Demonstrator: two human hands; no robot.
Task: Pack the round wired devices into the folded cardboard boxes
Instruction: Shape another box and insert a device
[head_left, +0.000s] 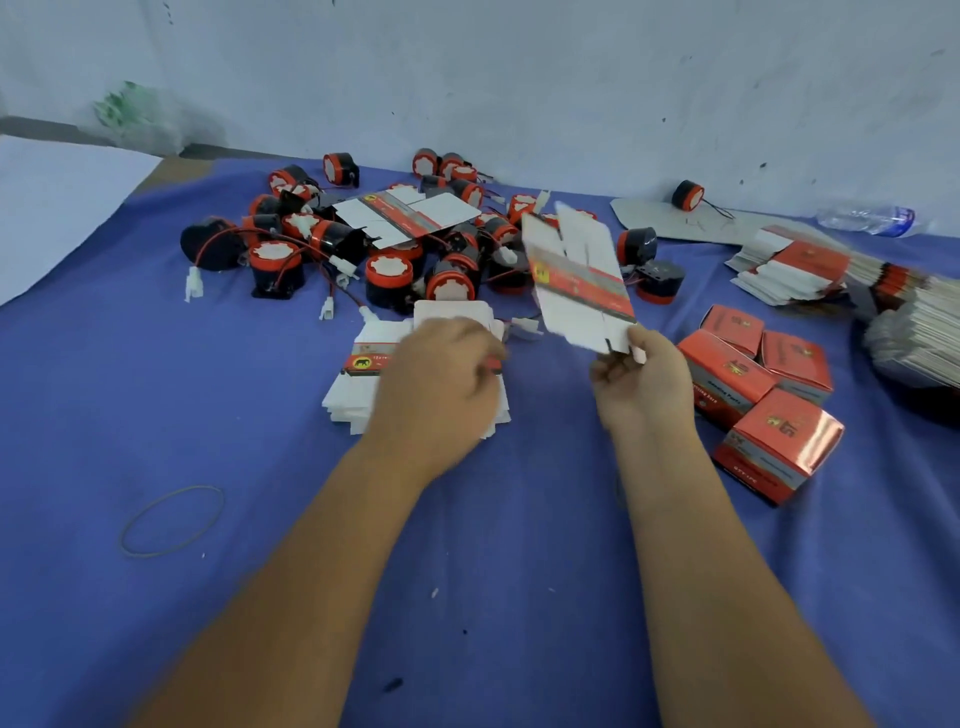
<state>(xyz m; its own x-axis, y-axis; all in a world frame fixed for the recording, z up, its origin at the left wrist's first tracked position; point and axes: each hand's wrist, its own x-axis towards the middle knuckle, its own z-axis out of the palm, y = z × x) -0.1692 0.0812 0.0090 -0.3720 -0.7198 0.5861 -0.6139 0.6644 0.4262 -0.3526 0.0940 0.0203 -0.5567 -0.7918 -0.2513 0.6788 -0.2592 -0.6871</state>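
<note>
Head view, right hand (641, 382) pinching flat box (579, 278)

Packing workshop, heaped wired devices (384, 275), stacked flat cartons (810, 260), blue-covered table (208, 415)

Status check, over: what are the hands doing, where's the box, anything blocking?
Right hand pinches a flat unfolded box, raised. Left hand rests on the flat stack. Devices piled behind, unpacked. Nothing blocking.
</note>
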